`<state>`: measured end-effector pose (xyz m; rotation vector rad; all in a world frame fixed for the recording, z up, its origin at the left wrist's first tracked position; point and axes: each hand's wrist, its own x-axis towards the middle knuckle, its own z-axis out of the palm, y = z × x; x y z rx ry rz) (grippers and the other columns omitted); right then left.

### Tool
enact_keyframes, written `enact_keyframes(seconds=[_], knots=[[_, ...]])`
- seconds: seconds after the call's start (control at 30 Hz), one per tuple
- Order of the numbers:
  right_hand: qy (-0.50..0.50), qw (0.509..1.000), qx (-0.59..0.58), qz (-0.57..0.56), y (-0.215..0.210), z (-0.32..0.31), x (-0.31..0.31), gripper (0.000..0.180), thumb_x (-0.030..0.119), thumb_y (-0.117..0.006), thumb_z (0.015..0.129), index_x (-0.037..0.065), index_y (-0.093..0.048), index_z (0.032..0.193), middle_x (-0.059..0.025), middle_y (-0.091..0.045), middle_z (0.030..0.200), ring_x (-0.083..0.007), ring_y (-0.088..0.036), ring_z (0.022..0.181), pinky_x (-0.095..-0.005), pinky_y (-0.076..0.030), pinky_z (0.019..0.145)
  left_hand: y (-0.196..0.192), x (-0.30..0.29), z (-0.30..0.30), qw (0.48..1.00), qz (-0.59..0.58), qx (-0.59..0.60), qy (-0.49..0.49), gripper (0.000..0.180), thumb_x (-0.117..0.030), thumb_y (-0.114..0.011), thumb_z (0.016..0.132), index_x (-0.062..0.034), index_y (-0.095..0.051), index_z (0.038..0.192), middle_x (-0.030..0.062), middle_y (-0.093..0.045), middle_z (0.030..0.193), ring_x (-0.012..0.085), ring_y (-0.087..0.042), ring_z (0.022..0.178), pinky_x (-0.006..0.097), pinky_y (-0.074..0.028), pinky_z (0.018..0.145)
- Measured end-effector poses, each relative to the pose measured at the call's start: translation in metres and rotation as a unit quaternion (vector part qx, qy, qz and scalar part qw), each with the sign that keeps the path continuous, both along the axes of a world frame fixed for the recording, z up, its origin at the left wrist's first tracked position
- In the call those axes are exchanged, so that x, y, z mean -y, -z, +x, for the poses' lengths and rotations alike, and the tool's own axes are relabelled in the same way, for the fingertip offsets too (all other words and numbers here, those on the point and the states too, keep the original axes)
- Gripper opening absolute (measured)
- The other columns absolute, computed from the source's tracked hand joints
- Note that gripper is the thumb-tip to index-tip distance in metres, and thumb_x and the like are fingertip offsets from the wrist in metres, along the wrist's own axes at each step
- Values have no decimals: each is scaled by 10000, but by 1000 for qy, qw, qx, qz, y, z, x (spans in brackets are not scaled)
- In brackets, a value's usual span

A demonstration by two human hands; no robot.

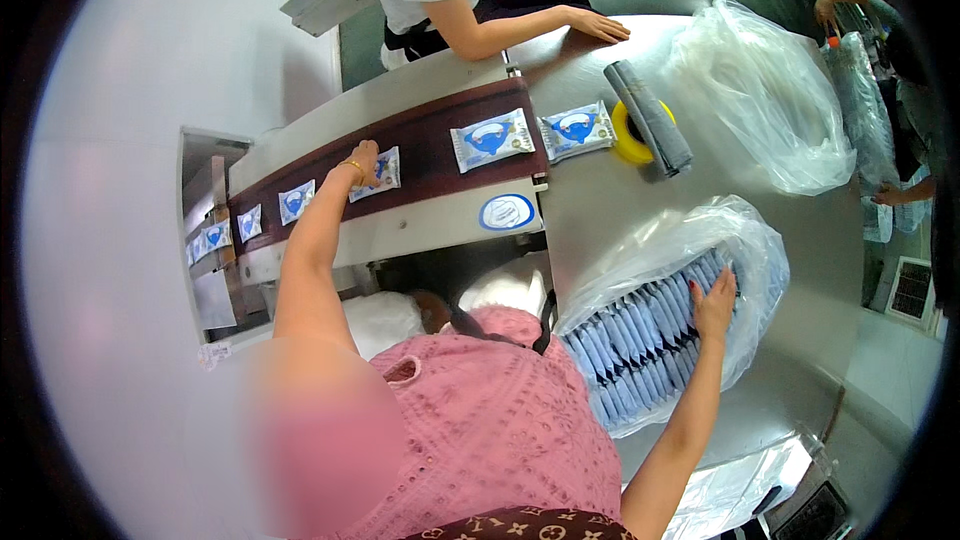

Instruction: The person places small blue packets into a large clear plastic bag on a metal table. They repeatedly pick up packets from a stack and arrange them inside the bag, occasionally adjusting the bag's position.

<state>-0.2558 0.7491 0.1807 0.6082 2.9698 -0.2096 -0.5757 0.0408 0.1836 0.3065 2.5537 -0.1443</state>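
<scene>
The left hand was laid over a flat, white-and-blue plastic packet on a dark red-brown conveyor belt; whether its fingers were closed on it could not be told. The right hand, open with fingers spread, was rested on rows of pale-blue flat packets packed upright in a clear plastic bag on a shiny metal table. Beyond the belt's end, another white-and-blue packet was placed beside a dark-grey roll, which was laid across a yellow ring. Near these, a co-worker's hand was rested on the table.
</scene>
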Motion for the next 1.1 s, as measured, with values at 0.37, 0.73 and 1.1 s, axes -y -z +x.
enact_keyframes(seconds=[0.37,0.73,1.1], knots=[[8,1000,-7,-14,4,4,-1,779,363,-656,879,-74,-312,1425,-277,-368,1437,-411,-347,1339,-447,-271,1133,-41,-186,-54,884,440,154,23,525,-334,-781,758,-61,-565,1152,109,-603,1011,194,-581,923,370,-498,785],[20,999,-30,-12,-4,-1,7,778,382,-688,845,-85,-373,1382,-251,-411,1419,-395,-371,1320,-438,-298,1117,21,-398,-120,921,198,320,105,802,-524,-808,630,26,-584,1169,237,-596,1165,343,-597,1056,399,-504,903],[47,998,-19,-34,-8,-5,10,809,467,-654,848,-8,-350,1429,-251,-377,1451,-397,-347,1345,-441,-290,1122,35,-389,64,824,278,-220,442,822,-259,-789,564,-10,-441,1266,195,-492,1185,364,-480,1130,445,-392,953]])
